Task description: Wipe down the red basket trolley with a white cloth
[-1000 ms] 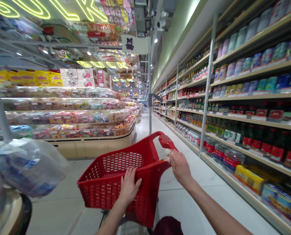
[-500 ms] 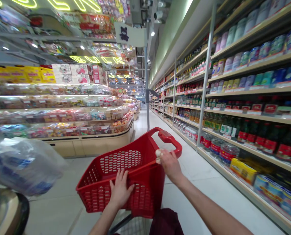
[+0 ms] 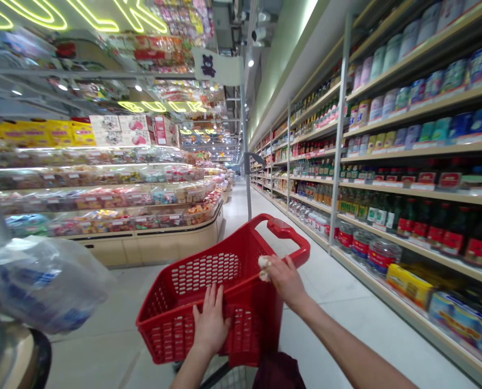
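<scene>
A red plastic shopping cart (image 3: 247,332) stands in front of me, turned sideways, with its handle at the far right end. Against its near side rests my left hand (image 3: 212,324), open, the fingers stretched up over the rim. My right hand (image 3: 283,280) is closed at the rim near the handle. A small white crumpled thing, perhaps a tissue (image 3: 264,268), pokes out from its fingers. The part of the basket floor I can see into is shadowed.
Tall shelves of cans and bottles (image 3: 415,221) line the right side. A bulk candy counter (image 3: 111,216) is on the left. A plastic bag roll (image 3: 42,281) hangs near left by a round-topped stand. Pale floor (image 3: 235,197) runs down the aisle; a pole (image 3: 248,183) stands beyond the cart.
The cart and both my hands have shifted slightly right and, at the cart's left end, a little down in view. The hands keep their places on it.
</scene>
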`<control>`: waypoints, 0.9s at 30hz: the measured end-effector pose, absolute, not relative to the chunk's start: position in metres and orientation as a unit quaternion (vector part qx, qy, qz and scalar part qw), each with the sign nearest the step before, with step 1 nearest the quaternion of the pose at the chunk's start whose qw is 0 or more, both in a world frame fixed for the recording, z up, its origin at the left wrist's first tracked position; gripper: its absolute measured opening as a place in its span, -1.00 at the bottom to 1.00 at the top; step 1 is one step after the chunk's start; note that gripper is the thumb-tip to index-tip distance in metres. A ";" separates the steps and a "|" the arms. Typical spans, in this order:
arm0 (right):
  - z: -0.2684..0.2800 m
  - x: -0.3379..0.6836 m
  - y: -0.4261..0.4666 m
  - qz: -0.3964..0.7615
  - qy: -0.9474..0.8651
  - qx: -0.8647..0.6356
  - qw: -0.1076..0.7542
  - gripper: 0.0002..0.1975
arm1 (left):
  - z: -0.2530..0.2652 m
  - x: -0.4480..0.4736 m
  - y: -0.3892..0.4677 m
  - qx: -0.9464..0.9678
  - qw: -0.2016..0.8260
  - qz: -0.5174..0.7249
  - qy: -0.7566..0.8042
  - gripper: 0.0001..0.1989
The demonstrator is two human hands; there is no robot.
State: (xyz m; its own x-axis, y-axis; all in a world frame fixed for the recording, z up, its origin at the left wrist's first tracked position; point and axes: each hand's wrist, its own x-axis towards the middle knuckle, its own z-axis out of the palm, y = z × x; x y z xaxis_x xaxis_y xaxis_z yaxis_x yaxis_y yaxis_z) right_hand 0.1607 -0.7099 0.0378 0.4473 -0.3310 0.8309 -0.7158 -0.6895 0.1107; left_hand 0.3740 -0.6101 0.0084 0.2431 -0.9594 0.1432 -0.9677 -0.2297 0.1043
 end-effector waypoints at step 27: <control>0.060 0.119 -0.731 0.387 -0.446 0.763 0.263 -0.72 | -0.005 0.365 -0.613 0.747 0.070 0.036 -0.660 -0.18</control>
State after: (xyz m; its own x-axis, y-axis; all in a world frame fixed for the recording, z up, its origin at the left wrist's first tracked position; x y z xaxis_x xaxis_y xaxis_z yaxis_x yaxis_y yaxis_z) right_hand 0.1194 -0.7314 0.0602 0.3019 -0.4763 0.8258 -0.8843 -0.4636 0.0559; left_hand 0.3655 -0.6128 -0.0051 0.1272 -0.9809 0.1469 -0.9911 -0.1199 0.0578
